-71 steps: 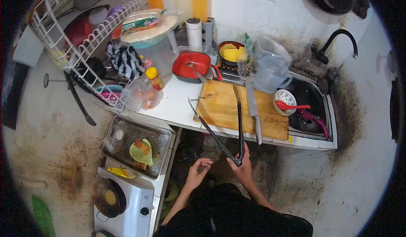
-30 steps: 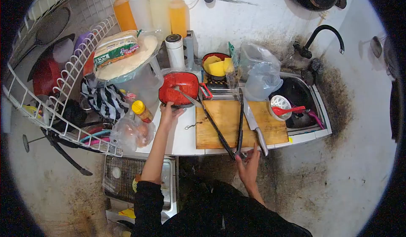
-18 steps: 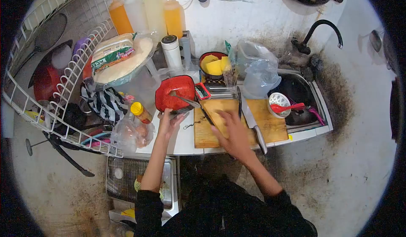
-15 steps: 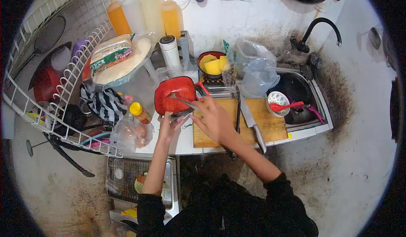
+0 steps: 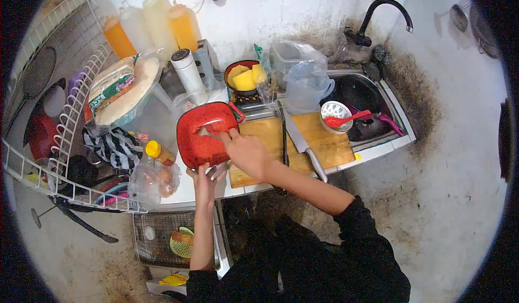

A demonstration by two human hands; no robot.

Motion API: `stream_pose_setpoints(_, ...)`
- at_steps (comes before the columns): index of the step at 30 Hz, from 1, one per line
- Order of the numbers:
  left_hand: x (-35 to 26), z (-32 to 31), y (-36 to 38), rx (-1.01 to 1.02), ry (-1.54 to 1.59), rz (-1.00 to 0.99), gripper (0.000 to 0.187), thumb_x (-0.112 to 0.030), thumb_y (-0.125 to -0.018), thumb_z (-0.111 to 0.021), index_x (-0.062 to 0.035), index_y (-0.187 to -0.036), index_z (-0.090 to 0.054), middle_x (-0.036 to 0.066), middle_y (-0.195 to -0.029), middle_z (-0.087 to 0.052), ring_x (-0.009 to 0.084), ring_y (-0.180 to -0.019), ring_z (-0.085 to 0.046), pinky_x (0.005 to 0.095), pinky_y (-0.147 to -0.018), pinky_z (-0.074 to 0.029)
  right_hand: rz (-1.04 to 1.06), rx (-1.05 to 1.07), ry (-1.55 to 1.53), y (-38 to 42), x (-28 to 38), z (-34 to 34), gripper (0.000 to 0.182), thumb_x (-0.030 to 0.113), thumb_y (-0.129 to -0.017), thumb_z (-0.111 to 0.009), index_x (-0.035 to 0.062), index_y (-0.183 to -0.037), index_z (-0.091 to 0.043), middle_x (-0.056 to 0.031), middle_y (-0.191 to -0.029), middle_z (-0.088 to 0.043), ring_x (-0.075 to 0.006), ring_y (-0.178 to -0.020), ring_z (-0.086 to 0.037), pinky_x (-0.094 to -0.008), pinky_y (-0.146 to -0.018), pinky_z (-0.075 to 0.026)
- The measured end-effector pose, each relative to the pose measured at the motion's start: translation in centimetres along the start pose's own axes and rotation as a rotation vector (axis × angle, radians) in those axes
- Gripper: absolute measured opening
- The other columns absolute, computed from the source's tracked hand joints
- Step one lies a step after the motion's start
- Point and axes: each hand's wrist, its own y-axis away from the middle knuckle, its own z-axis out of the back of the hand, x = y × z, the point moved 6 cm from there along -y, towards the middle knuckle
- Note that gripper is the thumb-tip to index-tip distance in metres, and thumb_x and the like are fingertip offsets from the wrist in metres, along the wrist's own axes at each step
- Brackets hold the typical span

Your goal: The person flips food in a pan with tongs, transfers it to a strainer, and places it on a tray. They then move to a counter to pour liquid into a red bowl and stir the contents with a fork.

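Observation:
My left hand (image 5: 205, 180) grips the near edge of a square red bowl (image 5: 189, 143), which is tilted toward me above the counter's front. In my right hand (image 5: 246, 153) is a metal fork (image 5: 210, 134), its head resting inside the bowl against the red inner surface. What little the bowl holds is too small to make out. Just left of the bowl stands a yellow-capped seasoning bottle (image 5: 160, 153). Under my right forearm lies a wooden cutting board (image 5: 254, 135), with a large knife (image 5: 304, 143) and a pair of black tongs (image 5: 284, 141) on it.
A patterned bowl (image 5: 336, 110) with a red spoon sits by the sink (image 5: 390, 98). A plastic jug (image 5: 305, 89), a white flask (image 5: 188, 71) and a dark bowl with yellow pieces (image 5: 243, 79) stand behind. On the left are a dish rack (image 5: 67, 119) and a plastic bag (image 5: 151, 181).
The view has shifted, so the counter's things sit farther left and higher. The red bowl is tipped more toward me, and my right hand has moved the fork over its inside.

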Motion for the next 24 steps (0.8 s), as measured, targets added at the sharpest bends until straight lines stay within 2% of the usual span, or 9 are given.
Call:
stream_pose_setpoints(2,0.6,0.1,0.2,-0.005,-0.029,0.006,0.055,-0.015,-0.078,-0.048,-0.0133,-0.117,-0.009,0.014,-0.108,-0.035,0.0276,-0.093,-0.047,0.0426,-0.073,-0.048,-0.059,-0.100,-0.053,0.1,-1.2,1.0,0.022,0.010,-0.074,-0.046,0.0021,-0.095,-0.046,-0.0137,-0.078,-0.052,-0.0280,-0.063,-0.058,-0.0361,-0.050,-0.047)
stream_pose_setpoints(6,0.0,-0.7,1.1,0.081,-0.099,-0.095,0.058,-0.014,-0.079,-0.045,-0.0135,-0.120,-0.005,0.014,-0.107,-0.035,0.0271,-0.094,-0.046,0.0428,-0.074,-0.048,-0.016,-0.080,-0.038,0.7,-2.7,2.2,0.026,0.011,-0.075,-0.046,0.0070,-0.100,-0.050,-0.0117,-0.075,-0.054,-0.0272,-0.063,-0.057,-0.0365,-0.053,-0.047)
stream_pose_setpoints(8,-0.3,-1.1,1.5,0.115,-0.114,-0.084,0.055,-0.021,-0.082,-0.045,-0.0183,-0.122,-0.008,0.013,-0.116,-0.033,0.0295,-0.098,-0.047,0.0440,-0.075,-0.047,0.171,-0.064,-0.090,1.2,-2.8,2.2,0.028,0.013,-0.077,-0.047,0.0127,-0.104,-0.053,-0.0105,-0.074,-0.056,-0.0270,-0.063,-0.057,-0.0365,-0.054,-0.047)
stream_pose_setpoints(9,-0.5,-1.4,1.7,0.135,-0.121,-0.079,0.053,-0.024,-0.084,-0.045,-0.0207,-0.123,-0.009,0.013,-0.120,-0.032,0.0307,-0.100,-0.047,0.0446,-0.075,-0.047,0.187,-0.065,-0.094,1.6,-3.1,2.9,0.028,0.013,-0.077,-0.047,0.0127,-0.104,-0.053,-0.0105,-0.074,-0.056,-0.0270,-0.063,-0.057,-0.0365,-0.054,-0.047)
stream_pose_setpoints(13,-0.7,-1.6,2.4,0.176,-0.201,-0.159,0.054,-0.019,-0.086,-0.042,-0.0214,-0.125,-0.004,0.013,-0.125,-0.028,0.0326,-0.102,-0.046,0.0432,-0.072,-0.049,0.019,-0.076,-0.103,1.8,-3.0,7.2,0.022,0.014,-0.075,-0.048,0.0131,-0.094,-0.058,-0.0098,-0.074,-0.058,-0.0268,-0.064,-0.058,-0.0374,-0.054,-0.046)
stream_pose_setpoints(14,-0.3,-1.4,2.3,0.234,-0.150,-0.131,0.058,-0.014,-0.085,-0.042,-0.0203,-0.126,-0.002,0.015,-0.126,-0.026,0.0301,-0.110,-0.039,0.0415,-0.074,-0.049,-0.027,-0.099,-0.039,2.0,-3.1,7.5,0.019,0.013,-0.073,-0.048,0.0115,-0.089,-0.058,-0.0094,-0.072,-0.057,-0.0267,-0.064,-0.059,-0.0388,-0.054,-0.047)
stream_pose_setpoints(18,-0.2,-1.1,2.3,0.212,-0.088,-0.157,0.058,-0.017,-0.084,-0.045,-0.0194,-0.126,-0.004,0.014,-0.125,-0.027,0.0287,-0.110,-0.039,0.0396,-0.074,-0.048,0.105,0.066,-0.064,3.6,-2.3,7.3,0.020,0.012,-0.072,-0.048,0.0124,-0.090,-0.058,-0.0082,-0.071,-0.057,-0.0256,-0.064,-0.059,-0.0379,-0.052,-0.047)
stream_pose_setpoints(20,-0.4,-1.0,2.2,0.201,-0.139,-0.164,0.060,-0.020,-0.083,-0.047,-0.0185,-0.125,-0.005,0.013,-0.124,-0.028,0.0279,-0.109,-0.040,0.0387,-0.073,-0.049,0.012,-0.111,-0.137,3.9,-3.2,8.9,0.021,0.012,-0.071,-0.050,0.0133,-0.090,-0.058,-0.0070,-0.070,-0.057,-0.0255,-0.063,-0.059,-0.0371,-0.051,-0.047)
stream_pose_setpoints(24,-0.1,-2.0,2.4,0.279,-0.130,-0.162,0.060,-0.021,-0.082,-0.048,-0.0181,-0.125,-0.006,0.013,-0.124,-0.028,0.0265,-0.108,-0.041,0.0374,-0.072,-0.049,-0.101,-0.157,-0.068,3.5,-3.4,10.1,0.022,0.013,-0.070,-0.051,0.0132,-0.092,-0.058,-0.0077,-0.071,-0.057,-0.0255,-0.063,-0.059,-0.0378,-0.050,-0.046)
